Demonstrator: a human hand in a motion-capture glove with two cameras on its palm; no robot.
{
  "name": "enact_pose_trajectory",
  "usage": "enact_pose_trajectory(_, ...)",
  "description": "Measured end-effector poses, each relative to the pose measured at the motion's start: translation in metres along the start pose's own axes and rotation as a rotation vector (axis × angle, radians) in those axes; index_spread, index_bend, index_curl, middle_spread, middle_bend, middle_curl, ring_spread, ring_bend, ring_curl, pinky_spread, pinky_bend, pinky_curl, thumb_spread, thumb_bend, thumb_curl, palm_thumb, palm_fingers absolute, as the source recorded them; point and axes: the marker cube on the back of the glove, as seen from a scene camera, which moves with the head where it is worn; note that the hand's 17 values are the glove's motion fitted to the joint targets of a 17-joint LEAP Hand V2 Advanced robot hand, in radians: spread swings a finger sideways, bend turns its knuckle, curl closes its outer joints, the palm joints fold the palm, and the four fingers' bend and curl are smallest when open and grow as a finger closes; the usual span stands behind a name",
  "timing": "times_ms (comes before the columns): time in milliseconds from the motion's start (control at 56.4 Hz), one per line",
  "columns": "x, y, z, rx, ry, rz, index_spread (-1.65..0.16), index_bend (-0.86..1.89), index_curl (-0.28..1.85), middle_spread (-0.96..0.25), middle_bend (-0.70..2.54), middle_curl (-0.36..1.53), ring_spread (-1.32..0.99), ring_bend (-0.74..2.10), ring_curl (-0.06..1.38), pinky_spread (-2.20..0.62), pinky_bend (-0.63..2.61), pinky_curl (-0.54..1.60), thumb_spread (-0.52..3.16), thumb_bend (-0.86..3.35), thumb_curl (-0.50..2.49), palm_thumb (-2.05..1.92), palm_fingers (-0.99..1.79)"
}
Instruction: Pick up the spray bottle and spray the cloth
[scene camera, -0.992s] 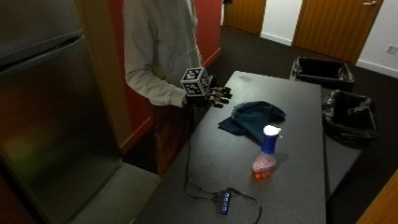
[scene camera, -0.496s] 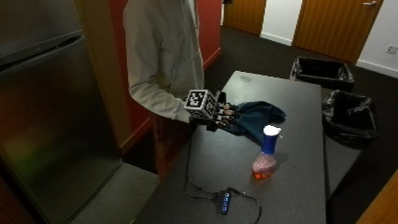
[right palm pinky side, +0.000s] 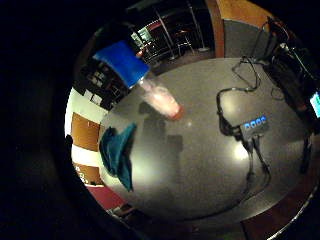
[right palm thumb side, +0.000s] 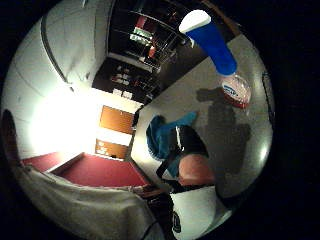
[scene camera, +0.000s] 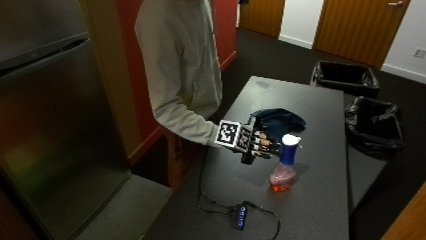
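Grip (scene camera: 256, 142) open beside spray bottle (scene camera: 284, 165)

The spray bottle (scene camera: 283, 170) is stood upright on the table (scene camera: 313, 205). The cloth (scene camera: 278, 120) is laid on the table farther back. The gloved right hand (scene camera: 254, 143) is held just left of the bottle, seemingly not touching it. A cabled hub (scene camera: 239, 216) is placed nearer, on the table's near end. Two bins (scene camera: 346, 77) are set right of the table.

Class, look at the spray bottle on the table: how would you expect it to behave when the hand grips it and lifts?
The spray bottle is tall with a narrow neck above a bulbous base, so a sideways nudge would probably tip it. Its clear body looks like plastic, likely rigid and smooth. Liquid seems to sit low, so it is probably light. The right hand is beside it, not yet gripping.
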Motion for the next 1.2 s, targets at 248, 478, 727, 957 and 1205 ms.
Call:
enact_pose_trajectory(248,0.013,-0.044,0.019,0.038,-0.143,0.065,-0.28,0.12,0.2,-0.05,0.19,0.34,-0.05,0.45,0.31,0.13,0.45,0.36,0.89,-0.04,0.48,0.75,0.23)
enact_pose_trajectory(478,0.013,-0.067,0.046,0.064,-0.296,0.135,-0.29,0.11,0.2,-0.07,0.21,0.35,-0.08,0.47,0.31,0.08,0.45,0.36,0.89,-0.03,0.46,0.74,0.28)
enact_pose_trajectory(727,0.017,-0.094,0.058,0.057,-0.392,0.196,-0.29,0.15,0.21,-0.09,0.29,0.37,-0.1,0.51,0.32,0.04,0.38,0.34,0.86,-0.01,0.48,0.83,0.53)
enact_pose_trajectory(957,0.014,-0.113,0.071,0.016,-0.426,0.215,-0.27,0.18,0.3,-0.14,0.3,0.39,-0.16,0.52,0.33,-0.03,0.23,0.31,0.75,0.0,0.55,1.0,0.97)
enact_pose_trajectory(1205,-0.003,-0.124,0.099,-0.115,-0.392,0.165,-0.26,0.17,0.37,-0.2,0.45,0.47,-0.21,0.55,0.4,-0.18,0.25,0.35,0.34,-0.02,0.65,1.1,1.27)
